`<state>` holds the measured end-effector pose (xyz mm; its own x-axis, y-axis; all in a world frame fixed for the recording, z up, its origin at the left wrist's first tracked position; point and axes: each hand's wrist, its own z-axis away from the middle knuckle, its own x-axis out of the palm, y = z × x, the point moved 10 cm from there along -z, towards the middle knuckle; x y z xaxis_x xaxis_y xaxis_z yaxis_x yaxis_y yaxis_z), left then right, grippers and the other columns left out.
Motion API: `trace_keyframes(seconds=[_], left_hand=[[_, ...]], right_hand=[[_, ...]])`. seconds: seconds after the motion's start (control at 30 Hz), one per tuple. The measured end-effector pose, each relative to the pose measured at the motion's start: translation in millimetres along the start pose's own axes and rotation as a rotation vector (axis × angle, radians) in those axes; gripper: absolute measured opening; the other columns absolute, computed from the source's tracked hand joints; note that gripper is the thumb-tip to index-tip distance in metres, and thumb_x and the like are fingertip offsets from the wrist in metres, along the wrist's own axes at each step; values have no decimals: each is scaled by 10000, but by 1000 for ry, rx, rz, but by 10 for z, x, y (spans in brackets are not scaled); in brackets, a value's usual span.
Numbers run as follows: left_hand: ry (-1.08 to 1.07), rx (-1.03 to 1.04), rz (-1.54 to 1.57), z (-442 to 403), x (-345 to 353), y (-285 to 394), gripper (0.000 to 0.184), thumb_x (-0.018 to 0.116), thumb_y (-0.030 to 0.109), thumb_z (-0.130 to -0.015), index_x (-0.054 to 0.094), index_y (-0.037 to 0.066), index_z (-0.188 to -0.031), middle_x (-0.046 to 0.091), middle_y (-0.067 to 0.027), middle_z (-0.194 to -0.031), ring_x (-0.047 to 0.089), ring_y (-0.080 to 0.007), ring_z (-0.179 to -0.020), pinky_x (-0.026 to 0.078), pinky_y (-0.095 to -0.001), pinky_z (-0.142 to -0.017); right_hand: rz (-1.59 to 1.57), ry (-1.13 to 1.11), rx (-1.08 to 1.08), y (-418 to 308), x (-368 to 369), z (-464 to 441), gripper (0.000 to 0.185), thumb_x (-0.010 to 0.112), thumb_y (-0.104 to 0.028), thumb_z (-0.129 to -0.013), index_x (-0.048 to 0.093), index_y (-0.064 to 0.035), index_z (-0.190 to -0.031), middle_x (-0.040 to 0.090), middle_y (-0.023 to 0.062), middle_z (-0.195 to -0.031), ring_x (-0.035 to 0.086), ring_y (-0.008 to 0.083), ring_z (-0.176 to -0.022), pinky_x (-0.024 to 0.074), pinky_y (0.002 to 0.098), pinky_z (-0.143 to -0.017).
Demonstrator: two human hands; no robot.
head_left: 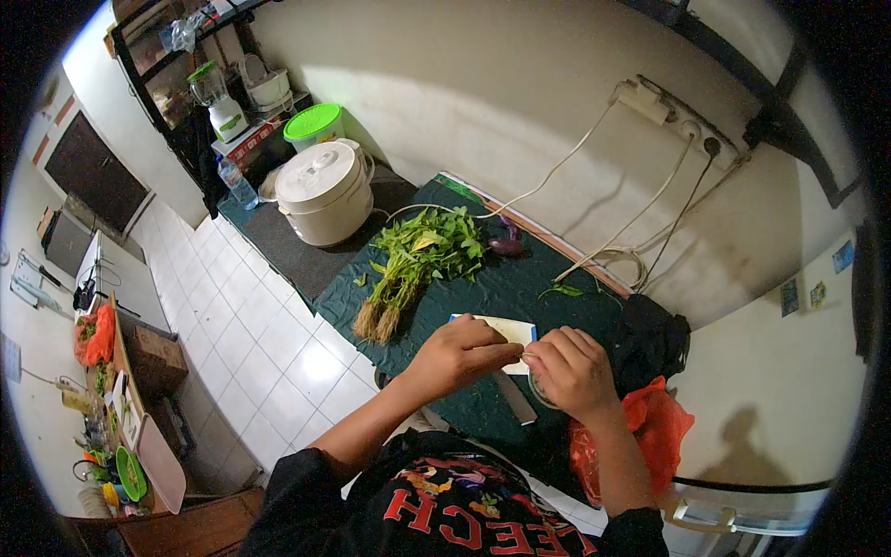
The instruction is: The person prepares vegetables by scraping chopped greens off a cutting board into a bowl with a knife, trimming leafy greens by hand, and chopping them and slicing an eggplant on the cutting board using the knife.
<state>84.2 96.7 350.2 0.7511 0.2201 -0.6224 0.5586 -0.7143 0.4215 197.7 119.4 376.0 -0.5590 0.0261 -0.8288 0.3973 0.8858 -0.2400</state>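
Note:
My left hand (pixel 464 355) and my right hand (pixel 574 369) meet fingertip to fingertip above the table, both closed in a pinch. Something small and pale sits between the fingertips, too small to name. Beneath them lies a white board (pixel 509 328) with blue edges, partly covered by my hands. A broad grey blade (pixel 515 401) rests nearer my body, its other end hidden. The rim of a round container (pixel 538 394) shows below my right hand, which hides most of it. Farther left lies a bunch of leafy greens (pixel 432 243) with roots attached.
A dark green cloth (pixel 445 311) covers the table. A purple vegetable (pixel 507 241) and a loose leaf (pixel 562 291) lie toward the wall. At left stands a white rice cooker (pixel 325 190). A red plastic bag (pixel 654 432) and black bag (pixel 654 334) are at right. Cords (pixel 640 241) hang behind.

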Motion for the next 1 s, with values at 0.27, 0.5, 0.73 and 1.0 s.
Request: trace_keyframes(seconds=[0.27, 0.5, 0.73, 1.0], left_hand=[[2, 24, -32, -211, 22, 124, 264, 704, 117, -818, 662, 90, -1077, 614, -42, -939, 605, -248, -863, 460, -347, -713], [83, -48, 242, -202, 14, 176, 322, 727, 81, -783, 705, 86, -1105, 641, -75, -914, 627, -254, -842, 494, -369, -717], [-31, 89, 164, -307, -47, 267, 348, 706, 74, -734, 706, 48, -1081, 631, -76, -872, 619, -247, -791, 492, -370, -693], [-16, 7, 271, -359, 156, 261, 287, 711, 60, -793, 683, 14, -1075, 616, -82, -819, 610, -278, -761, 489, -388, -685]], right_hand=[[52, -63, -84, -19, 7, 34, 146, 662, -127, -844, 566, -28, -797, 527, 97, -744, 555, 284, -675, 475, 393, -624], [31, 7, -68, -54, -185, 17, 180, 677, -157, -837, 567, -32, -768, 598, 120, -783, 613, 295, -706, 518, 404, -660], [-225, 10, 94, 136, -176, 104, 170, 618, -92, -884, 573, 0, -748, 608, 152, -723, 630, 328, -656, 515, 424, -624], [-382, 78, 389, 382, -104, 235, 282, 558, -87, -952, 585, 33, -699, 609, 166, -656, 606, 340, -566, 474, 417, -540]])
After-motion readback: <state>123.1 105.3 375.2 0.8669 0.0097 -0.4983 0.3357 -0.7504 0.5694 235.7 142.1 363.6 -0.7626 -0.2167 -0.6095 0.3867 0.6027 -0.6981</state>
